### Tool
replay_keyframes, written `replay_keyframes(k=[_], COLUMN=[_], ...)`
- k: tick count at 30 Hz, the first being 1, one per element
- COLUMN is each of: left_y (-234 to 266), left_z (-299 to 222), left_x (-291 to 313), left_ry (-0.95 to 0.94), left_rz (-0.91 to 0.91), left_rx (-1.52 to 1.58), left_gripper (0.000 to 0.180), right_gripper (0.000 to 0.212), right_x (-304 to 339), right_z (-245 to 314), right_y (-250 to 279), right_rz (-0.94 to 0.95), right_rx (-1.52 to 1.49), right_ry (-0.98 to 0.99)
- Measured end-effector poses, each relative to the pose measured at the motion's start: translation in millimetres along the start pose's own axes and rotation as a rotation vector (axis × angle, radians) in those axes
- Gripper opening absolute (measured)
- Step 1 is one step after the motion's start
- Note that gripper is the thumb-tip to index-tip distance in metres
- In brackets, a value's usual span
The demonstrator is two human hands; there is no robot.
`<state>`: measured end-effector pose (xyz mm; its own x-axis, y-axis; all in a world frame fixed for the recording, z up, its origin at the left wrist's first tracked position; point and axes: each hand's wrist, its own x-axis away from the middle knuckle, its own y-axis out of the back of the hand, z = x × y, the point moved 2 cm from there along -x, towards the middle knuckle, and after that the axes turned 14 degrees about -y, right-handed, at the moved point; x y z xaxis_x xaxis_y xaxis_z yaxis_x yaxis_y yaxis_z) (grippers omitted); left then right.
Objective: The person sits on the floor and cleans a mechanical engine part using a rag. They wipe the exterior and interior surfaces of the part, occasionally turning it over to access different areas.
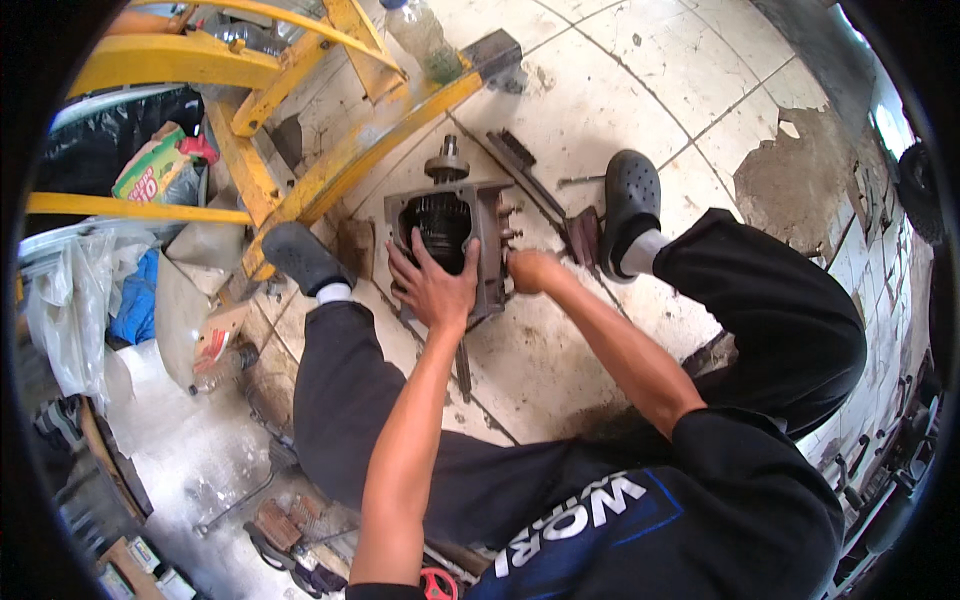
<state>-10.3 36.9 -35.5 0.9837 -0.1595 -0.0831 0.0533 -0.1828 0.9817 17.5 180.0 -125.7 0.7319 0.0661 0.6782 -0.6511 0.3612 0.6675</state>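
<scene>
A grey metal gearbox housing point(488, 245) stands on the tiled floor between my feet. Dark toothed gears point(437, 215) show through its opening, and a shaft with a round flange point(447, 162) sticks out at its far end. My left hand point(442, 290) rests on the near rim of the opening, its fingers spread. Against the housing's right side, close to a row of protruding studs point(510, 222), my right hand point(532, 271) is closed. Whatever its curled fingers hold is hidden.
A yellow metal frame point(360, 160) stands at the far left, beside a plastic bottle point(425, 45). Right of the housing lie a wire brush point(512, 150) and a brown block point(585, 237), near my right shoe point(632, 195). Plastic bags point(75, 310) clutter the left.
</scene>
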Motion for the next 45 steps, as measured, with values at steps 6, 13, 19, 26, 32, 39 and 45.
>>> replay_keyframes(k=[6,13,19,26,32,39,45], left_y=[4.3,1.8,2.3,0.6,2.8,6.3,5.5], left_z=[0.5,0.6,-2.3,-2.0,0.2,3.3,5.4], left_x=[2.7,3.9,7.4,1.2,5.6,6.0,5.1], left_ry=[0.003,0.017,0.004,-0.006,0.029,0.039,0.003], left_rz=[-0.009,0.031,0.077,0.043,0.014,-0.027,-0.115], left_rx=[0.016,-0.012,-0.027,-0.028,0.037,0.059,0.049], left_gripper=[0.096,0.098,0.098,0.099,0.097,0.101,0.103], right_gripper=[0.051,0.022,0.037,0.024,0.050,0.035,0.050], right_x=[24.2,-9.4,-12.3,-24.3,-10.7,4.8,-8.6], right_z=[5.8,2.6,0.6,-0.4,-5.8,-5.1,-12.9], right_y=[14.1,11.6,32.8,26.2,16.2,18.4,8.1], right_rz=[-0.155,0.133,0.185,0.153,0.149,0.074,0.096], right_rx=[0.068,-0.018,-0.034,0.001,-0.016,-0.148,-0.159], right_ry=[0.009,0.037,0.113,0.042,0.015,0.023,0.043])
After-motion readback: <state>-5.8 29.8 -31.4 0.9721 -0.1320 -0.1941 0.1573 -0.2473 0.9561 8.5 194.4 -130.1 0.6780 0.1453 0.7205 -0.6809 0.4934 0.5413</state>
